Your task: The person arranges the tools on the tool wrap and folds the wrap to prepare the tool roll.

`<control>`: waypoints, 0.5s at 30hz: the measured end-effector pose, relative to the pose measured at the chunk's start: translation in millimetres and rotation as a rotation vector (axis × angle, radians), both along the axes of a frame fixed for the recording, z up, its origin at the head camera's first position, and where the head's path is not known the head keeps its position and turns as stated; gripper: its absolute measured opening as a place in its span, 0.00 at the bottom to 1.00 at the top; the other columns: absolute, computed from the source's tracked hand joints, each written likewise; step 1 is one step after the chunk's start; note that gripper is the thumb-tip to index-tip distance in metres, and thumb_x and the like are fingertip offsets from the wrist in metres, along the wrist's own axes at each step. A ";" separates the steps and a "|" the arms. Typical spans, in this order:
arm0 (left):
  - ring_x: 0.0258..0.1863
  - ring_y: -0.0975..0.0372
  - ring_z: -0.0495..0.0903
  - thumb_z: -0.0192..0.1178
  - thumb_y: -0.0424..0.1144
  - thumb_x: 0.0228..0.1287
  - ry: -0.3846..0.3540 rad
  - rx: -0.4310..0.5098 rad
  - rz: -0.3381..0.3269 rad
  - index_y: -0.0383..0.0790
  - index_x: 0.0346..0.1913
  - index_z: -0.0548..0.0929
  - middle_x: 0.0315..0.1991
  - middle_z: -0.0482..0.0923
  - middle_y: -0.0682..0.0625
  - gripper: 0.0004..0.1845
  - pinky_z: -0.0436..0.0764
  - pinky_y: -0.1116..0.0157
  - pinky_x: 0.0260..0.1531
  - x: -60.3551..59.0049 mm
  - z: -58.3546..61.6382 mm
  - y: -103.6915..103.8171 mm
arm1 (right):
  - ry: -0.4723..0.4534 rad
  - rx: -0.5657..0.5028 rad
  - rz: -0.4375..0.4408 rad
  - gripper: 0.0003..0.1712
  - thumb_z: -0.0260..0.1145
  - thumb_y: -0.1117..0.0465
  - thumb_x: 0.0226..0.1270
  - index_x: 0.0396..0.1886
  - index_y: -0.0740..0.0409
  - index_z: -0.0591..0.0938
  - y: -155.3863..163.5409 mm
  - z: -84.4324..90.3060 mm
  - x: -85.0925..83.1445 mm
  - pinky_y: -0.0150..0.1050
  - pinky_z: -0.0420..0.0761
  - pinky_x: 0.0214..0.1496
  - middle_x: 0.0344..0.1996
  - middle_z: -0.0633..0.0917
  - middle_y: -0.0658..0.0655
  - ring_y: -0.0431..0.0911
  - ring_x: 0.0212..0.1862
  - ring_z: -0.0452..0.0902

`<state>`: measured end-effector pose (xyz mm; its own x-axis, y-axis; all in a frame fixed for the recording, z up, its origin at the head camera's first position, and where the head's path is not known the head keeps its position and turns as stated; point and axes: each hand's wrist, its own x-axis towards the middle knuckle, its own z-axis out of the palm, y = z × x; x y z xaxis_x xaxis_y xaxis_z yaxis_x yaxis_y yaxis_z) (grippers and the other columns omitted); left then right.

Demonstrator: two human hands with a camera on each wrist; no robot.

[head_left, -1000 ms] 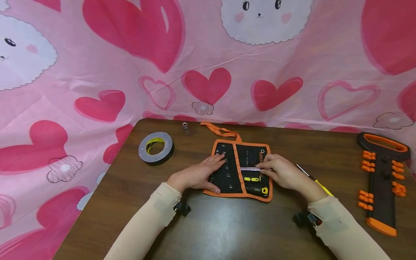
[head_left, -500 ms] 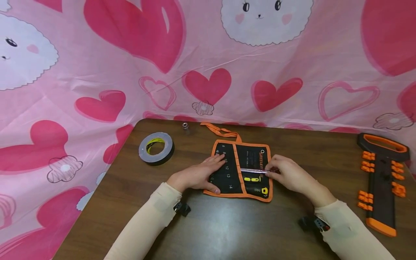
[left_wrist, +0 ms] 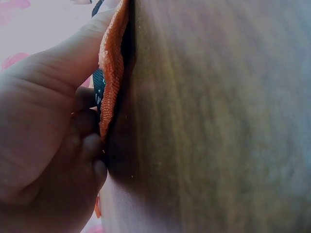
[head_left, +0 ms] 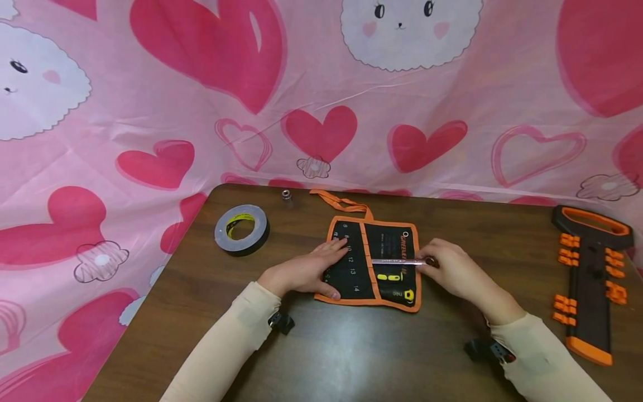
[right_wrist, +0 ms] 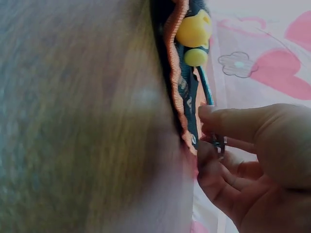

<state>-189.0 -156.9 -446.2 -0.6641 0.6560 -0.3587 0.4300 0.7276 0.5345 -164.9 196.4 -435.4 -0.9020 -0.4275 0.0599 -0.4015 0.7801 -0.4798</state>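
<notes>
Nearest me, below the pouch: bare wood of the desk [head_left: 321, 363] and the black camera [head_left: 281, 322] on my left cuff.

Tool pouch [head_left: 358, 245]: black, orange-edged, lying flat, size numbers down its left half. On its near right corner sits a yellow knob [head_left: 409, 295]; just beyond that, a yellow piece [head_left: 389, 277] lies close beside the wrench.

My left hand [head_left: 306, 268] rests on the pouch's left half, fingers laid out over the cloth, thumb by the near edge. It covers part of the pockets there.

Silver wrench [head_left: 394, 261]: lies across the pouch's right half, its inner end reaching the orange middle band. My right hand [head_left: 452, 268], at the pouch's right edge, has thumb and fingers pinched on its ring end.

Well right of the pouch: a black rack [head_left: 593, 285] with orange clips. Left of it: a tape roll [head_left: 259, 226]. Off its far edge trails an orange strap [head_left: 346, 201]. Beyond its far left corner, a small metal socket [head_left: 286, 194]. Farthest back, behind the pouch: pink heart-print cloth [head_left: 427, 95].
</notes>
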 end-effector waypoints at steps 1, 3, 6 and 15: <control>0.91 0.61 0.36 0.77 0.58 0.64 0.000 0.001 0.001 0.52 0.89 0.51 0.91 0.38 0.58 0.59 0.50 0.52 0.88 -0.1 0.3 0.2 | -0.006 -0.004 -0.006 0.10 0.79 0.64 0.66 0.45 0.61 0.92 1.1 1.0 0.8 0.50 0.86 0.46 0.39 0.88 0.54 0.45 0.39 0.80; 0.91 0.61 0.36 0.77 0.58 0.64 -0.001 0.002 0.001 0.51 0.89 0.52 0.91 0.38 0.58 0.59 0.49 0.52 0.89 -0.1 1.1 0.5 | -0.027 -0.014 -0.026 0.12 0.79 0.66 0.66 0.48 0.63 0.92 2.7 2.8 2.2 0.49 0.86 0.45 0.40 0.89 0.56 0.45 0.39 0.80; 0.91 0.61 0.36 0.77 0.57 0.64 0.000 0.004 0.004 0.51 0.89 0.52 0.91 0.38 0.58 0.59 0.49 0.52 0.89 -0.2 1.9 0.9 | -0.060 -0.018 -0.074 0.13 0.79 0.66 0.65 0.48 0.65 0.92 4.3 4.3 3.6 0.49 0.86 0.42 0.39 0.90 0.58 0.47 0.38 0.81; 0.91 0.60 0.37 0.77 0.59 0.64 -0.004 0.002 0.008 0.52 0.89 0.53 0.91 0.38 0.58 0.59 0.51 0.50 0.88 0.6 0.7 1.0 | -0.034 -0.024 -0.086 0.09 0.81 0.66 0.64 0.43 0.62 0.93 4.1 1.9 6.0 0.43 0.83 0.39 0.34 0.89 0.53 0.44 0.35 0.80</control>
